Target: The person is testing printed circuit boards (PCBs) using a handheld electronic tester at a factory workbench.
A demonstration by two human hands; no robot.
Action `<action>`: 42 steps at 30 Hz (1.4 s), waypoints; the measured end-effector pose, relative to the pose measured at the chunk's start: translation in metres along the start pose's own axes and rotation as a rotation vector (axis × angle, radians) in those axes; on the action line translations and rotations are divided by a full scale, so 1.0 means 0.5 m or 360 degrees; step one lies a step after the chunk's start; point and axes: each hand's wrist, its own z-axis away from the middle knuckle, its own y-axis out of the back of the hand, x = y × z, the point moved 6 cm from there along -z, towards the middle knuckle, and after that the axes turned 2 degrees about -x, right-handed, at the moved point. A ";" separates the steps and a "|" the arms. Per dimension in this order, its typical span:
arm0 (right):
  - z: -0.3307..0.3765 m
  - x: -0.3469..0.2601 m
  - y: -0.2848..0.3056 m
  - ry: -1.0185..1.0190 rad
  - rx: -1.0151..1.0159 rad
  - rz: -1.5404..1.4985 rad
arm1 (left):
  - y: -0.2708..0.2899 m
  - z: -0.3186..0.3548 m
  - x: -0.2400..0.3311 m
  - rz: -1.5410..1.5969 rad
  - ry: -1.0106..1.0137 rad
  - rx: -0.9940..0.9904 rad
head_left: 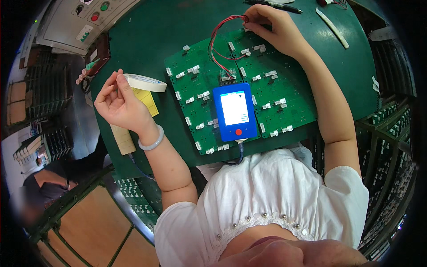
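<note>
Two panels of green circuit boards with white connectors lie side by side in front of me. A blue handheld tester with a lit screen and a red button rests on them. Red and black wires loop from its top end to the far edge of the right panel. There my right hand pinches the wires' plug end, its fingers partly hiding it. My left hand is raised left of the panels with thumb and forefinger together. Whatever they hold, if anything, is too small to make out. Beside it is a roll of white tape.
A yellow pad and a brown block lie under and near my left arm. Pens and a pale strip are at the far right. A control box stands far left. Racks of boards flank the green table.
</note>
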 end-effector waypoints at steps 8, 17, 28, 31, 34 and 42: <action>0.003 -0.017 0.005 -0.0001 -0.0011 0.0095 | 0.003 0.005 0.005 -0.0011 -0.0011 -0.0001; -0.002 -0.044 0.024 0.0150 0.0009 0.0319 | 0.002 0.000 0.005 -0.0030 -0.0031 -0.0005; 0.053 0.021 0.123 -0.0194 0.0484 -0.0100 | 0.015 -0.002 0.001 -0.0098 -0.0055 0.0054; 0.070 0.010 0.136 -0.0117 0.0534 -0.0055 | 0.007 -0.003 -0.003 -0.0088 -0.0026 0.0035; 0.053 -0.014 0.111 -0.0015 0.0515 -0.0088 | 0.035 -0.002 -0.008 -0.0135 -0.0013 0.0042; 0.065 0.018 0.117 -0.0017 0.0509 -0.0048 | 0.018 -0.005 -0.009 -0.0077 -0.0019 -0.0005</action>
